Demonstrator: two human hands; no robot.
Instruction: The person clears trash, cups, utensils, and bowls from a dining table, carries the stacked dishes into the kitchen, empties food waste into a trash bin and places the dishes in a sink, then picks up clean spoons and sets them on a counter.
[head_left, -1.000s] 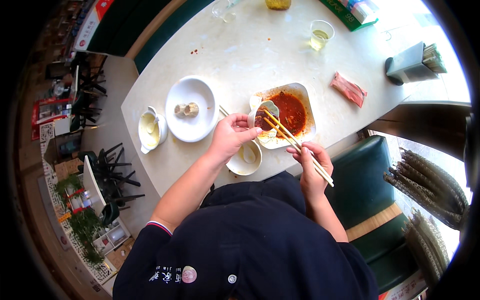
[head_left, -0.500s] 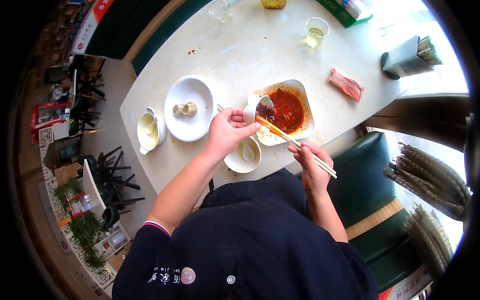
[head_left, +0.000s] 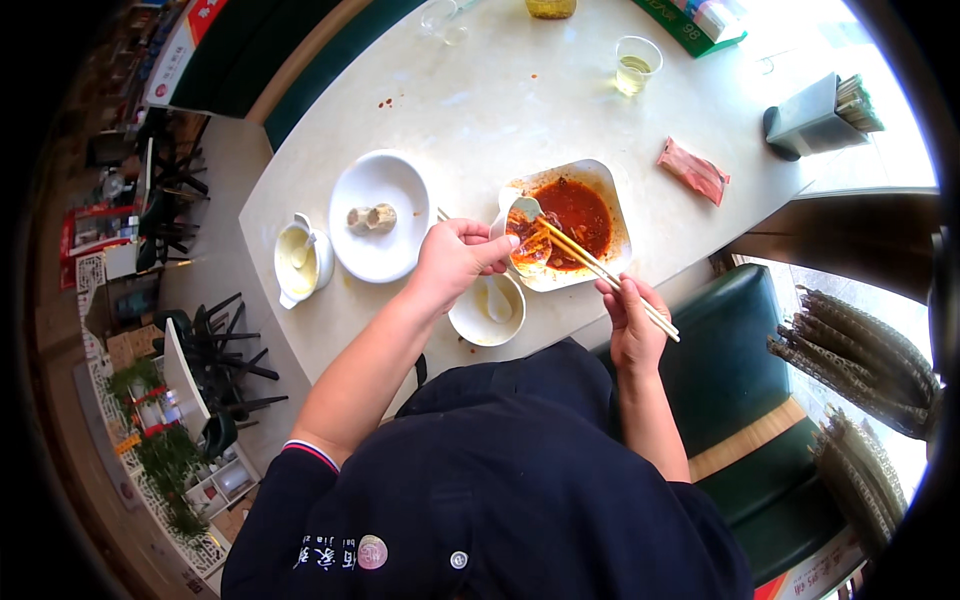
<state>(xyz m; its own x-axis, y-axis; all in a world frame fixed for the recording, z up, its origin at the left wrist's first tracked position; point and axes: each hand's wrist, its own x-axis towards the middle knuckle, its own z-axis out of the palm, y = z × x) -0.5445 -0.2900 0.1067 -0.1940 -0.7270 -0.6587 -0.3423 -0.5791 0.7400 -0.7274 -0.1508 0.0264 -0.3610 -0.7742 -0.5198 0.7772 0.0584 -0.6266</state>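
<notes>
My left hand (head_left: 460,260) pinches a small white vessel (head_left: 501,212) tilted over the near left of a squarish white dish (head_left: 620,232). I cannot tell whether it is a cup or a deep spoon. Red, oily sauce (head_left: 577,212) with bits of food lies in the dish. My right hand (head_left: 634,325) is closed around a pair of chopsticks (head_left: 592,265), their tips over the sauce beside the vessel. Just below my left hand stands a round white bowl (head_left: 470,327) with a white spoon (head_left: 496,300) in it. A thin stick end (head_left: 442,213) shows behind my left hand.
Left of my hands are a white plate (head_left: 400,178) with beige food pieces (head_left: 372,219) and a handled white bowl (head_left: 283,262) with a spoon. Farther off are a pink packet (head_left: 694,172), a clear cup (head_left: 637,66) and a chopstick holder (head_left: 815,115). A green bench (head_left: 722,338) is at right.
The chopsticks and my right hand have shifted slightly right and down. The vessel has tipped differently, and reddish food strands now show under it where pale ones showed before.
</notes>
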